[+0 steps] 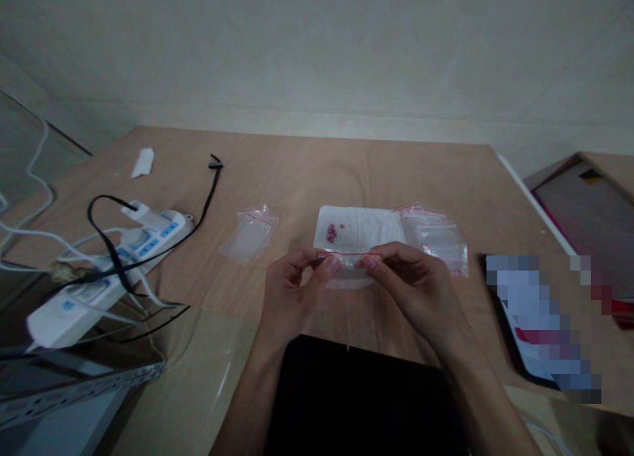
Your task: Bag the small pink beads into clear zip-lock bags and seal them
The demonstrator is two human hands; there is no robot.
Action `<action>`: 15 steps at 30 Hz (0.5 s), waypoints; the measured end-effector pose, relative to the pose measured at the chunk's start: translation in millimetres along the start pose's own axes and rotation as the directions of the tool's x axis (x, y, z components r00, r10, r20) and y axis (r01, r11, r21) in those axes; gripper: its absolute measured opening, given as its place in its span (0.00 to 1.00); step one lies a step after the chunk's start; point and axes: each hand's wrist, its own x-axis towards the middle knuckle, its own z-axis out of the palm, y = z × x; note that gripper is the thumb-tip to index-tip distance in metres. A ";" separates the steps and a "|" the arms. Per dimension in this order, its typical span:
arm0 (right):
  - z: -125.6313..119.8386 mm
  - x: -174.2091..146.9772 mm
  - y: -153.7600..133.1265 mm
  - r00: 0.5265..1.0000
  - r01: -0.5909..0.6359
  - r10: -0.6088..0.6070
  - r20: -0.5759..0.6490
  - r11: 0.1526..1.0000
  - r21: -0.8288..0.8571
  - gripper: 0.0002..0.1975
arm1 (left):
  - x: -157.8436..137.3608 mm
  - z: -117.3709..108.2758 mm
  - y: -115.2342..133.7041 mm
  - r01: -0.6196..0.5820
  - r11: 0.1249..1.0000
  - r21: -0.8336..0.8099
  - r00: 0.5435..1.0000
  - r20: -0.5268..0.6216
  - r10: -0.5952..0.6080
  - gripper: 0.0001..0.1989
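Note:
Between both hands is a small clear zip bag [347, 261] with a red line along its top edge. My left hand [300, 278] pinches its left side between thumb and fingers. On the other side, my right hand [409, 271] pinches the bag close to the top edge. Just beyond it lies a white sheet [364, 222], with several small red beads [331, 233] grouped on its left part. A stack of clear zip bags [438, 235] overlaps the sheet's right end, and some red bits show in them. Another stack of clear bags [250, 233] lies to the left.
A white power strip [109, 278] with plugs and tangled cables occupies the left side of the wooden table [297, 172]. A phone [525, 324], partly pixelated, lies at the right. A white scrap [143, 162] is at the back left. An open box [584, 212] stands far right.

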 end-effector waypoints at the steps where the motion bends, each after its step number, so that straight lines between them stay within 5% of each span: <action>1: 2.4 -0.3 0.6 1.000 -0.015 0.014 0.010 0.999 0.034 0.03 | -0.8 0.6 0.0 -0.011 1.000 -0.001 1.000 -0.006 0.011 0.03; 15: 10.0 -5.5 -0.6 0.999 -0.025 0.021 0.047 0.996 0.090 0.04 | -3.2 4.8 4.2 -0.028 0.994 0.105 0.996 0.085 0.019 0.04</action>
